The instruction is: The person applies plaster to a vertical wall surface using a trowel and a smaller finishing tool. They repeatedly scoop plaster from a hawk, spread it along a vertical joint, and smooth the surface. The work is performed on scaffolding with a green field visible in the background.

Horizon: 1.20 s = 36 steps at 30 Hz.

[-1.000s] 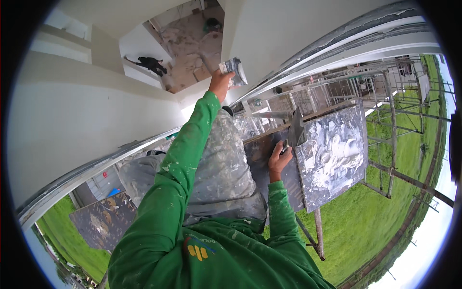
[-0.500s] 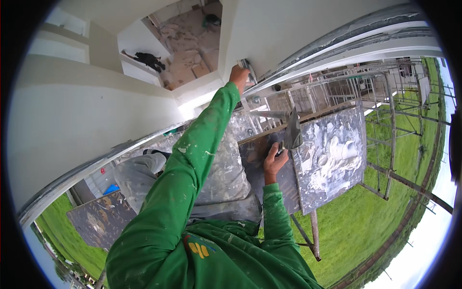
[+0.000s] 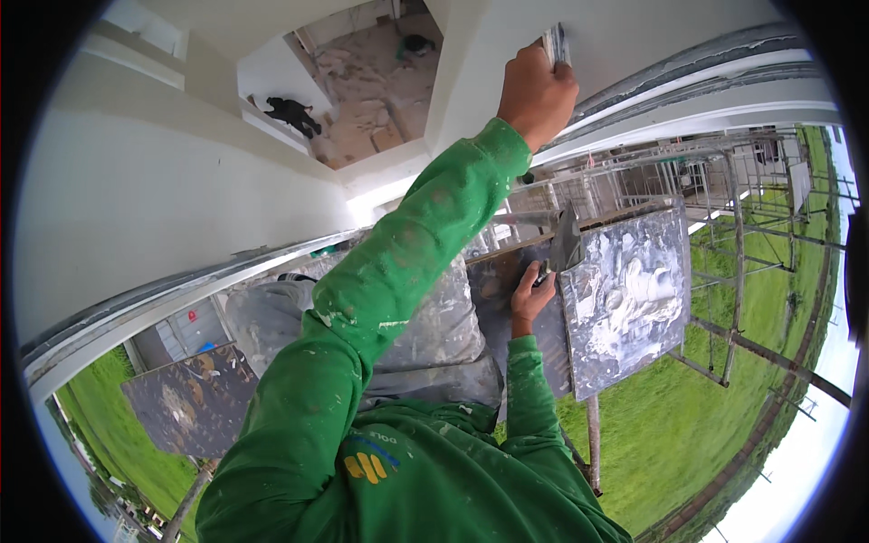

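Observation:
My left hand (image 3: 540,95) reaches up to the white wall (image 3: 634,45), its fingers closed round a flat-bladed putty knife (image 3: 557,43). The blade appears to lie against the wall; most of the handle is hidden in my fist. Lower down, my right hand (image 3: 532,297) grips a trowel (image 3: 567,241) whose grey, tapering blade points upward. Beside that blade lies a dark board (image 3: 593,348) smeared with a thick heap of white putty (image 3: 638,282). Both my green sleeves carry white spatters.
Metal scaffolding (image 3: 738,271) stands at the right above green grass (image 3: 670,434). A stained plank (image 3: 195,398) lies at the lower left. Beyond the wall opening is a littered floor (image 3: 362,81), with a dark-clothed person (image 3: 294,116) there. A pale ledge (image 3: 181,308) runs along the left.
My left hand has moved up and to the right along the wall with the putty knife. My right hand and the trowel have shifted slightly right in the view.

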Each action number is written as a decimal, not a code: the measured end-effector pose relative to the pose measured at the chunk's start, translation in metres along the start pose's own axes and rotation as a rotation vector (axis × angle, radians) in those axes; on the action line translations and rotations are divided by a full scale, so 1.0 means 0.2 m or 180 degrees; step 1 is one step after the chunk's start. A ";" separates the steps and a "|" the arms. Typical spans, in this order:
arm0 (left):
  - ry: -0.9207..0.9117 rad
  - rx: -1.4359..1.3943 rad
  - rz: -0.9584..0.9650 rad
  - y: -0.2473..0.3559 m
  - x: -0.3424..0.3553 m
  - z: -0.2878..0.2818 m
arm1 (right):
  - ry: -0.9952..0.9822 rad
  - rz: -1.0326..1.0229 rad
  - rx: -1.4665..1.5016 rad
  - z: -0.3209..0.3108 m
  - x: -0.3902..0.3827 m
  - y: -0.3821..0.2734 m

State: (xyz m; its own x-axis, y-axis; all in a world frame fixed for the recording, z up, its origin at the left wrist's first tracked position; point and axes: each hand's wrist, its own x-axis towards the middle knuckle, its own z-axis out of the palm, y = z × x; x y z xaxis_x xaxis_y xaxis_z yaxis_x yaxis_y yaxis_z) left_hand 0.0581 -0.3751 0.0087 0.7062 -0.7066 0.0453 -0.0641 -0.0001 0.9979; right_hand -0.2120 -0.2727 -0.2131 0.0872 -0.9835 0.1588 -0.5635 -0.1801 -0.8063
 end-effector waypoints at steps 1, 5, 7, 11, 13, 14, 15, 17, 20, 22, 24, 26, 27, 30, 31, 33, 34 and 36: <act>-0.0023 -0.0207 0.0109 0.00 -0.01 -0.06 | 0.0056 -0.0047 -0.0001 0.02 -0.01 0.12; -0.0032 -0.1737 0.0312 -0.06 -0.21 -0.36 | -0.0224 0.0674 0.0685 -0.02 -0.03 0.04; 0.0111 -0.1731 0.0120 -0.08 -0.35 -0.52 | -0.0451 0.0418 0.1056 -0.07 0.01 0.00; 0.0593 -0.1894 -0.0043 -0.12 -0.53 -0.73 | -0.0675 -0.0427 0.1283 -0.11 0.02 -0.33; 0.1412 -0.1897 -0.0517 0.03 -0.62 -0.73 | -0.1280 0.0072 0.2329 -0.16 -0.06 -0.59; 0.1521 -0.1892 -0.0473 0.06 -0.64 -0.73 | -0.1745 0.0778 0.3349 -0.19 -0.09 -0.75; 0.1434 -0.1859 -0.0251 0.07 -0.65 -0.75 | -0.2148 0.0894 0.3656 -0.21 -0.10 -0.88; 0.1332 -0.1741 0.0079 0.10 -0.67 -0.74 | -0.2571 0.1056 0.3961 -0.22 -0.15 -1.02; 0.1029 -0.1356 0.0434 0.11 -0.72 -0.75 | -0.3060 0.1312 0.3820 -0.29 -0.12 -1.15; 0.0484 -0.0933 0.0665 0.09 -0.76 -0.76 | -0.3158 0.1320 0.3663 -0.34 -0.09 -1.18; -0.0667 -0.0172 0.0886 0.08 -0.77 -0.83 | -0.3081 0.1191 0.3594 -0.39 -0.05 -1.18; -0.2236 0.0770 0.1105 0.14 -0.76 -0.88 | -0.2786 0.0890 0.3252 -0.52 0.00 -1.23; -0.2113 0.0907 0.0866 0.06 -0.76 -0.90 | -0.2417 0.0589 0.3067 -0.55 0.02 -1.19; -0.1056 0.0526 -0.0407 -0.41 -0.75 -0.91 | -0.1415 -0.0388 0.2355 -0.52 0.03 -0.78; -0.0804 0.0057 -0.0368 -0.53 -0.67 -0.86 | -0.1090 -0.0729 0.2094 -0.46 0.02 -0.58; -0.0470 -0.0748 -0.0713 -0.70 -0.55 -0.77 | -0.0747 -0.0521 0.1641 -0.36 0.00 -0.35; -0.0444 -0.1093 -0.1081 -0.78 -0.50 -0.70 | -0.0833 -0.0396 0.1503 -0.30 -0.01 -0.22; -0.0418 -0.1383 -0.1643 -0.91 -0.40 -0.56 | -0.1008 -0.0148 0.1215 -0.23 0.00 -0.03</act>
State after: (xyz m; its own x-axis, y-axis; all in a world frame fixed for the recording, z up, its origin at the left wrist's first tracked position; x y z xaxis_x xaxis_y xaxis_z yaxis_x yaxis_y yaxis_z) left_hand 0.0921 -0.2392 -0.1718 0.4772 -0.7723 -0.4193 0.5655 -0.0954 0.8192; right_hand -0.2468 -0.2698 -0.1818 0.3835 -0.9212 0.0663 -0.2174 -0.1598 -0.9629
